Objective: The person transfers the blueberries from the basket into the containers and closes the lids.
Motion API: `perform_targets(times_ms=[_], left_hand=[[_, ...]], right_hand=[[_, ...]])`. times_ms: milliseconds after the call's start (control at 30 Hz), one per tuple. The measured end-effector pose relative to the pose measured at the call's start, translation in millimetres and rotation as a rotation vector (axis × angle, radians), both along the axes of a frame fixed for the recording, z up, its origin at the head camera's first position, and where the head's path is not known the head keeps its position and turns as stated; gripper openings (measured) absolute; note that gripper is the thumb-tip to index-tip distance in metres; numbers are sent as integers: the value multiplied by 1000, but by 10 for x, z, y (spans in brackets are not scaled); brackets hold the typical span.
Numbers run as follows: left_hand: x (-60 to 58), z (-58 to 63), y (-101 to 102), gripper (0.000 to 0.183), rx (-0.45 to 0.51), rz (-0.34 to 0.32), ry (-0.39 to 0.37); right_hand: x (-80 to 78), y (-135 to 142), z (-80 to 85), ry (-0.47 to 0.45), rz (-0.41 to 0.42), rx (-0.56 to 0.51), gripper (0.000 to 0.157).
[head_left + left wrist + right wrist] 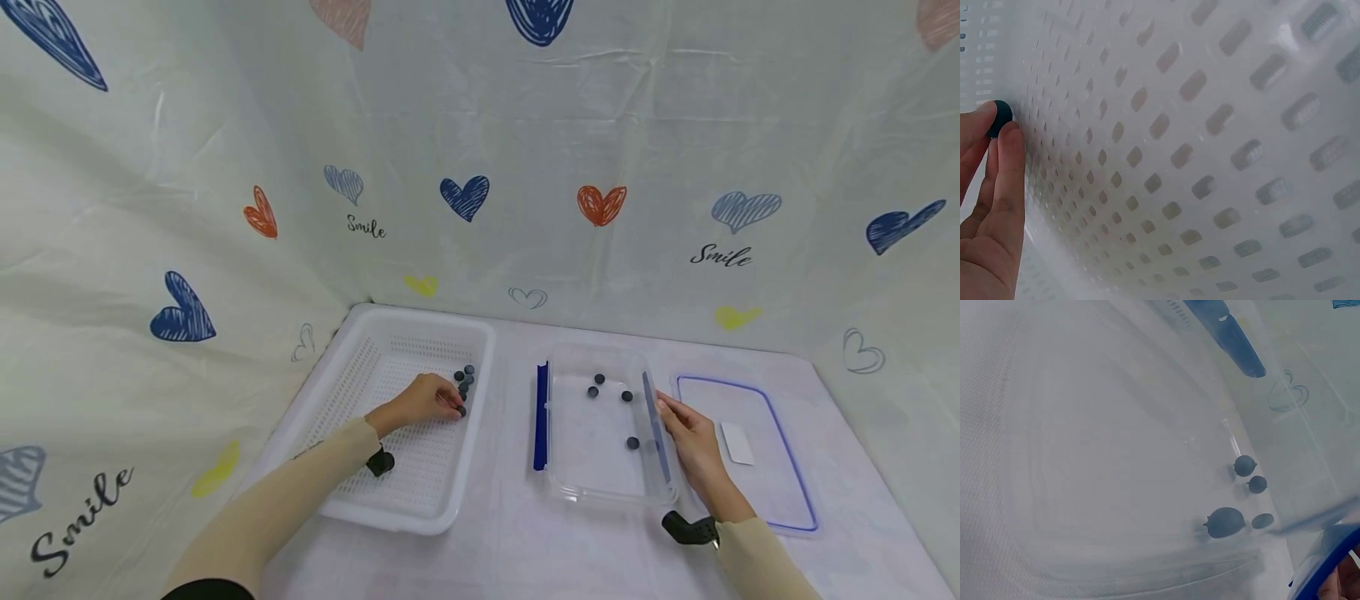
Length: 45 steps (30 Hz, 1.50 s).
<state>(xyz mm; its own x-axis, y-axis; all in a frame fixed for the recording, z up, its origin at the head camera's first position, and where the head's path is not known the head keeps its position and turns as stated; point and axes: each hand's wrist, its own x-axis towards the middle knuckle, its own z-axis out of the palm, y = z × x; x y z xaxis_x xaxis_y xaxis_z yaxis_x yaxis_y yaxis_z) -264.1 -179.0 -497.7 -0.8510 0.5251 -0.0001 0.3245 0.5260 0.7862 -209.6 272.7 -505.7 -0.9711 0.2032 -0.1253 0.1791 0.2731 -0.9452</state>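
Observation:
My left hand (422, 402) reaches into a white perforated basket (358, 467) and pinches a blueberry (1002, 117) between thumb and fingertips, close to the basket's side wall. Several more dark blueberries (469, 369) lie just beyond those fingers, along the right side. On the right, my right hand (696, 446) grips the raised blue side flap (657, 427) of a clear plastic box (592, 493). Inside the box several blueberries (1225, 522) are spread over the bottom. Only a bit of the right hand's fingers (1330, 586) shows in the right wrist view, behind the flap's blue edge.
A clear lid (772, 492) with a blue rim lies right of the box, with a white rectangle (737, 443) on it. Another blue flap (541, 417) stands out at the box's left side. Behind the table hangs a heart-printed sheet (480, 258).

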Motion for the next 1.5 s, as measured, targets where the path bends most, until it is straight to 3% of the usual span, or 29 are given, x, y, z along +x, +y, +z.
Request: perform_targets(times_ms=[267, 500, 833, 1000, 1500], left_hand=[[-12, 22, -16, 13, -17, -23, -13], [-19, 42, -32, 11, -33, 3, -11], [-55, 93, -93, 11, -10, 18, 43], [-40, 175, -107, 14, 13, 29, 52], [-70, 398, -144, 18, 97, 163, 33]], right_hand=[[3, -4, -9, 1, 2, -6, 63], [2, -2, 5, -1, 7, -7, 63], [-5, 3, 10, -2, 9, 4, 61], [-2, -2, 7, 8, 4, -13, 59], [1, -12, 27, -14, -4, -14, 59]])
